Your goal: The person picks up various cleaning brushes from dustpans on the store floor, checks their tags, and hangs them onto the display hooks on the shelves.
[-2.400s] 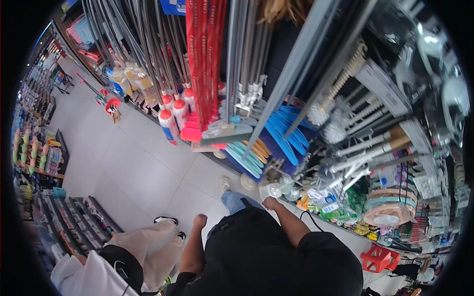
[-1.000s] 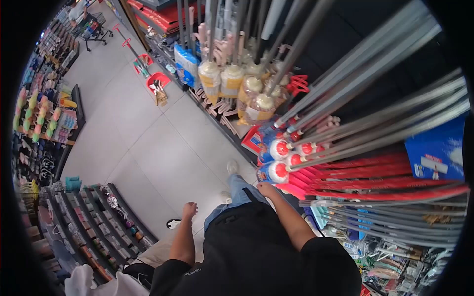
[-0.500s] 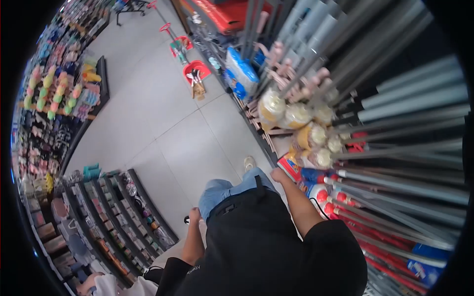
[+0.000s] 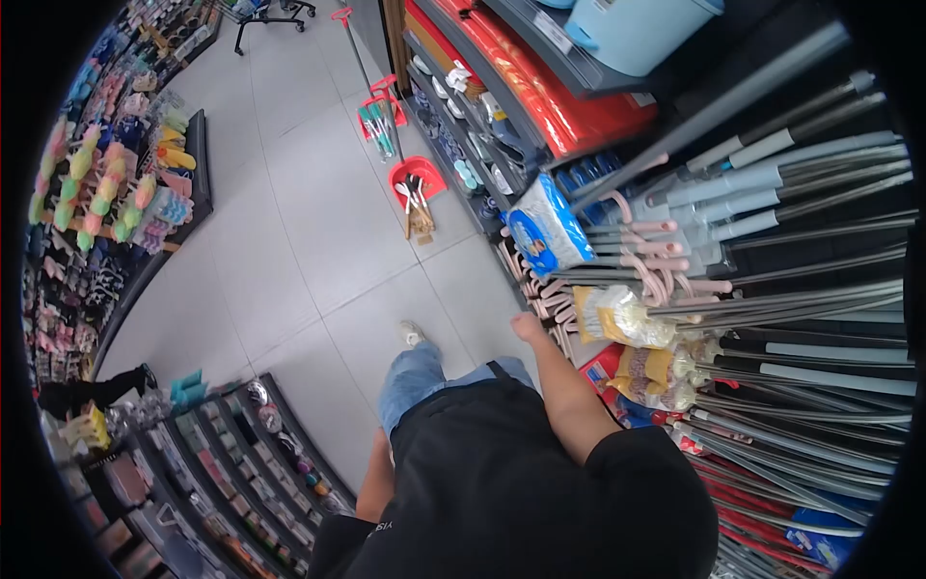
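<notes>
Right hand (image 4: 526, 326) has fingers curled together; left hand (image 4: 381, 443), cannot tell; two red dustpans (image 4: 419, 177), eleven o'clock

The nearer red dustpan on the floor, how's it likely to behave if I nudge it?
The red dustpan looks like thin, moulded plastic, so it's probably stiff and light for its size. On the smooth-looking floor tiles, it would likely slide easily. The slim items sticking out over its edge look loose and might shift.
</notes>
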Motion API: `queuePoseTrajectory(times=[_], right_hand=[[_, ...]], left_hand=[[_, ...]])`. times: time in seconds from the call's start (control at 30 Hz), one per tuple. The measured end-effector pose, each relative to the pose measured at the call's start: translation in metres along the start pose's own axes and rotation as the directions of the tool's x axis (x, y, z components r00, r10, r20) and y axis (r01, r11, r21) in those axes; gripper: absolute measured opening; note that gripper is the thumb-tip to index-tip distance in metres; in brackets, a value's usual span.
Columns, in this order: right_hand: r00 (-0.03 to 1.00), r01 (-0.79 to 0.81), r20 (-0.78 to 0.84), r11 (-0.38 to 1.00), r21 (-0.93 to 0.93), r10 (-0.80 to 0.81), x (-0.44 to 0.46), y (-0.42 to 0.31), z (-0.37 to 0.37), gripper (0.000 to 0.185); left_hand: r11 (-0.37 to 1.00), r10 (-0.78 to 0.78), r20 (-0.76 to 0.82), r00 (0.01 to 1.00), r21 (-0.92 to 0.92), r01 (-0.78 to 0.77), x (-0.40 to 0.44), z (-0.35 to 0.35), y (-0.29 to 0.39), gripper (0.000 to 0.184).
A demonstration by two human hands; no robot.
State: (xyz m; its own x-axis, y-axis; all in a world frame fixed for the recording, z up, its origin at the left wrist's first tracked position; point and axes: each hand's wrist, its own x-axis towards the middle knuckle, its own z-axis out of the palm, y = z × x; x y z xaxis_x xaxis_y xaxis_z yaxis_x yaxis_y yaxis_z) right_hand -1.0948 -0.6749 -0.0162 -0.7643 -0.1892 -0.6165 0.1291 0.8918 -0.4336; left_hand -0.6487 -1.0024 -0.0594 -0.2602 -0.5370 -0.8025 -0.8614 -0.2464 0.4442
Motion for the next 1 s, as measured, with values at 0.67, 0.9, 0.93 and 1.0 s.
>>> queuePoseTrajectory(times=[0.67, 0.9, 0.93, 1.0], right_hand=[[0.978, -0.166, 0.123, 0.985, -0.050, 0.171, 0.125, -0.131, 0.031, 0.031], [0.997, -0.072, -0.021, 0.986, 0.152, 0.076, 0.203, -0.203, -0.006, 0.029], [0.997, -0.061, -0.037, 0.985, 0.164, 0.068, 0.221, -0.207, 0.001, 0.029], [0.997, -0.050, -0.045, 0.982, 0.181, 0.060, 0.266, -0.214, 0.024, 0.028]], left_hand=[[0.735, 0.355, 0.223, 0.908, 0.534, -0.419, 0.224, -0.084, 0.492, 0.019], [0.640, 0.315, 0.381, 0.869, 0.591, -0.491, 0.245, -0.009, 0.555, 0.014], [0.651, 0.266, 0.385, 0.884, 0.604, -0.459, 0.261, 0.002, 0.558, 0.014], [0.581, 0.311, 0.420, 0.853, 0.626, -0.520, 0.305, 0.022, 0.554, 0.014]])
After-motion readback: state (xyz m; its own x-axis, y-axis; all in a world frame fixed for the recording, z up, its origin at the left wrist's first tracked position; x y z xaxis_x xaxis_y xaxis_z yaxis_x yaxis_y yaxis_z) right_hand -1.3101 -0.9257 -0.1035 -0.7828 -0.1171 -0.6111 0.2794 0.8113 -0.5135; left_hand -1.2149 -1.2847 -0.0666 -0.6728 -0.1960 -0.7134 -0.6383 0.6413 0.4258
